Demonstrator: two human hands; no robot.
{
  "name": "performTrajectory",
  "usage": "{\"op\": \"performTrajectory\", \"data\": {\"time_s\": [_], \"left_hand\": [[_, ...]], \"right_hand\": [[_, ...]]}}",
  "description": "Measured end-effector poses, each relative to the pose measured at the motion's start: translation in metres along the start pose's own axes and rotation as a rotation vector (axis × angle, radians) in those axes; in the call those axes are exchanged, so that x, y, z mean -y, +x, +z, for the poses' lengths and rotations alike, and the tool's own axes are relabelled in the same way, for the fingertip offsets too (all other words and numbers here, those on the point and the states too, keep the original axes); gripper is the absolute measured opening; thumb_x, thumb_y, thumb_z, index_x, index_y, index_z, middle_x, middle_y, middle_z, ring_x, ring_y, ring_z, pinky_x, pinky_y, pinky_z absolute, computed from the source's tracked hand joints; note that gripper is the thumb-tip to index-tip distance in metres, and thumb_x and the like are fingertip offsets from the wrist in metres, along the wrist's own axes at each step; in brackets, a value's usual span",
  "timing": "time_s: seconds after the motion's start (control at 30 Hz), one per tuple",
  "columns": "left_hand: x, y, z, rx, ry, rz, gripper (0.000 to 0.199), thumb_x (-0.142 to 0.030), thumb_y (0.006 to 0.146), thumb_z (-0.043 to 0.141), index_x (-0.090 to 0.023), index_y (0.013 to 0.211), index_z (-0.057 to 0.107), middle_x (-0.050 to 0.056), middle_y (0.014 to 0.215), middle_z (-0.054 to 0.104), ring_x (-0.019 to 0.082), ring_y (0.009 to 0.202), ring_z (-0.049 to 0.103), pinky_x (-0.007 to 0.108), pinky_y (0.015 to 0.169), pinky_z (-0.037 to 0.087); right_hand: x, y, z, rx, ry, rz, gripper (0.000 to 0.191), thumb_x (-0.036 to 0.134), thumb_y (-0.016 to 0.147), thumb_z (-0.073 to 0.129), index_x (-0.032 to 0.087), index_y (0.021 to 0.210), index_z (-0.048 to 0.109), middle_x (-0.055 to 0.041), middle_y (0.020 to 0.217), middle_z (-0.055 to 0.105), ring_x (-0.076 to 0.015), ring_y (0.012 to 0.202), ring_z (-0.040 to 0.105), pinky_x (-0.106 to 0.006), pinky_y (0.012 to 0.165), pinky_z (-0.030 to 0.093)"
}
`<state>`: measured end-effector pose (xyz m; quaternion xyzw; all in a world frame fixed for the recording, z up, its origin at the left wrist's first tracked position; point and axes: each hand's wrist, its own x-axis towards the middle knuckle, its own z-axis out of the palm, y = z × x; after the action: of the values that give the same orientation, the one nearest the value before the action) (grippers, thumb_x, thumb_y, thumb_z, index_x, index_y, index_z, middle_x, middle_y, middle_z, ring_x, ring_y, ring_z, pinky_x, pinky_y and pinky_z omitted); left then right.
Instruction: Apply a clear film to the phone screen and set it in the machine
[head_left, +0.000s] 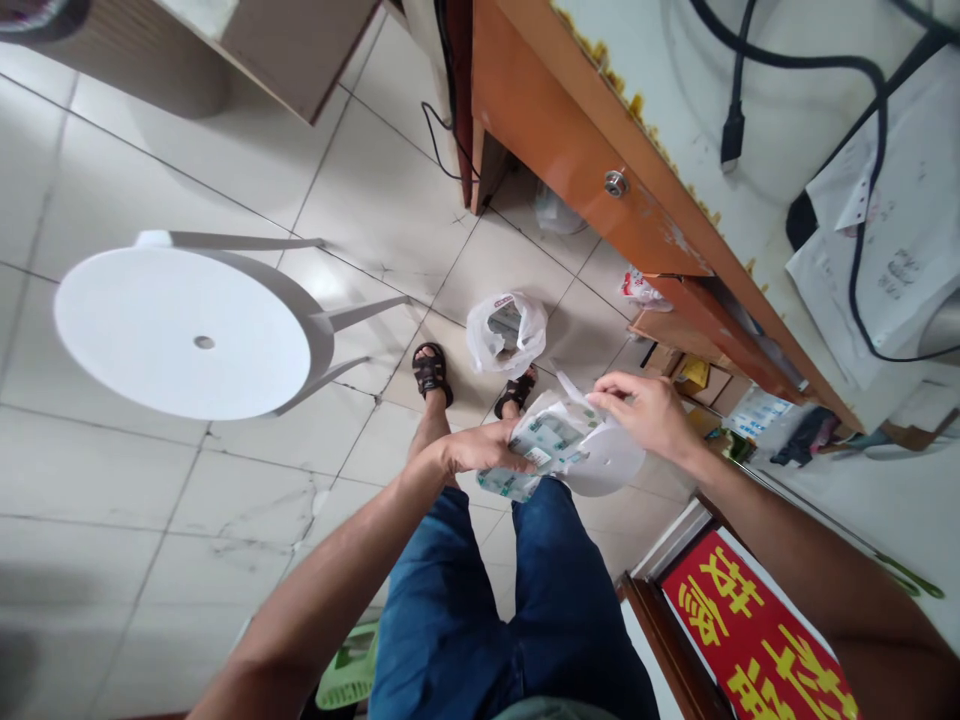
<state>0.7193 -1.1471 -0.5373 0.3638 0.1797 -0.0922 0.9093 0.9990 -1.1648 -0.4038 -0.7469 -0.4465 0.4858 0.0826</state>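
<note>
In front of my legs, my left hand (487, 448) grips a crinkled clear plastic packet (551, 440) with green print and a white label. Fingers of my right hand (649, 408) pinch a whitish flap at the packet's upper right edge. What exactly lies inside the packet I cannot make out. Just behind and below it shows a white round stool seat (619, 460) with a small hole, partly covered by the packet and my right hand. On the floor beyond, a white plastic bag (536, 330) stands with its mouth open and something grey inside.
At left stands a white round stool (172, 340) on the tiled floor. An orange desk (540, 110) runs along the right, with black cables (817, 62) and papers (900, 210) on top. A red sign with yellow characters (750, 610) is at lower right. A green plastic thing (349, 670) sits bottom left.
</note>
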Motion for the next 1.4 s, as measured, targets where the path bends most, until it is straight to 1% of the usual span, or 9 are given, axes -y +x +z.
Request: {"op": "performTrajectory", "data": {"time_s": [0.33,0.47,0.6,0.7,0.83,1.0,1.13,1.27,1.4], "left_hand": [[0.023,-0.041,-0.033,-0.008,-0.157,-0.116,0.058,-0.057,0.083,0.088,-0.010,0.116,0.080,0.015,0.099,0.086,0.029,0.087,0.082,0.038,0.083,0.068],[0.004,-0.052,-0.024,-0.108,-0.143,-0.016,0.059,-0.049,0.091,0.083,-0.017,0.138,0.073,0.015,0.126,0.082,0.031,0.119,0.077,0.045,0.107,0.062],[-0.027,-0.041,-0.015,-0.162,0.108,0.185,0.049,-0.050,0.097,0.077,-0.021,0.136,0.077,0.014,0.143,0.074,0.033,0.143,0.064,0.048,0.122,0.051],[-0.031,-0.028,-0.011,-0.112,0.276,0.227,0.035,-0.049,0.100,0.073,-0.021,0.119,0.084,0.014,0.134,0.077,0.032,0.131,0.070,0.046,0.121,0.051],[-0.015,-0.023,-0.005,-0.106,0.303,0.191,0.040,-0.053,0.104,0.065,-0.017,0.106,0.082,0.008,0.096,0.081,0.022,0.087,0.076,0.032,0.084,0.063],[0.000,-0.025,0.002,-0.136,0.324,0.200,0.037,-0.049,0.097,0.076,-0.018,0.117,0.079,0.012,0.124,0.078,0.025,0.106,0.075,0.033,0.096,0.059],[0.012,-0.029,-0.003,-0.193,0.321,0.177,0.058,-0.049,0.092,0.081,-0.021,0.141,0.070,0.012,0.135,0.075,0.030,0.115,0.075,0.037,0.101,0.059],[0.029,-0.039,-0.013,-0.274,0.292,0.176,0.097,-0.055,0.091,0.082,-0.021,0.171,0.037,0.017,0.169,0.052,0.038,0.147,0.059,0.046,0.121,0.049],[0.047,-0.044,-0.018,-0.414,0.286,0.271,0.104,-0.064,0.094,0.076,-0.025,0.176,0.025,0.018,0.183,0.026,0.037,0.169,0.026,0.055,0.137,0.025]], "right_hand": [[-0.036,0.001,-0.020,-0.430,0.544,0.226,0.041,0.056,0.087,0.083,0.019,0.104,0.078,-0.0061,0.087,0.081,-0.0194,0.071,0.078,-0.028,0.061,0.056],[-0.046,0.000,0.002,-0.348,0.431,0.209,0.036,0.053,0.094,0.074,0.019,0.106,0.077,-0.0068,0.089,0.082,-0.0203,0.073,0.079,-0.029,0.064,0.059],[-0.031,0.003,0.026,-0.118,0.086,-0.015,0.024,0.037,0.103,0.062,0.022,0.106,0.080,-0.0073,0.092,0.084,-0.0216,0.082,0.080,-0.032,0.078,0.061],[-0.012,0.000,0.041,0.022,0.038,-0.200,0.028,0.026,0.107,0.054,0.023,0.113,0.080,-0.0072,0.102,0.085,-0.0213,0.093,0.081,-0.032,0.086,0.062],[0.002,-0.017,0.055,-0.168,-0.036,-0.320,0.028,0.027,0.112,0.052,0.022,0.118,0.079,-0.0113,0.116,0.081,-0.0242,0.110,0.076,-0.039,0.099,0.060],[-0.003,-0.034,0.078,0.012,-0.102,-0.430,0.048,0.048,0.106,0.067,0.017,0.142,0.064,-0.0166,0.120,0.075,-0.0315,0.112,0.071,-0.049,0.096,0.061],[-0.023,-0.036,0.108,0.034,0.027,-0.186,0.068,0.054,0.090,0.086,0.022,0.145,0.061,-0.0141,0.122,0.075,-0.0308,0.110,0.074,-0.048,0.096,0.063],[-0.038,-0.038,0.145,-0.276,0.461,0.185,0.079,0.058,0.075,0.096,0.027,0.138,0.060,-0.0112,0.134,0.069,-0.0265,0.113,0.072,-0.043,0.098,0.063],[-0.023,-0.033,0.178,0.074,0.981,0.373,0.090,0.081,0.064,0.091,0.028,0.133,0.067,-0.0123,0.127,0.076,-0.0340,0.117,0.073,-0.049,0.096,0.064]]}}
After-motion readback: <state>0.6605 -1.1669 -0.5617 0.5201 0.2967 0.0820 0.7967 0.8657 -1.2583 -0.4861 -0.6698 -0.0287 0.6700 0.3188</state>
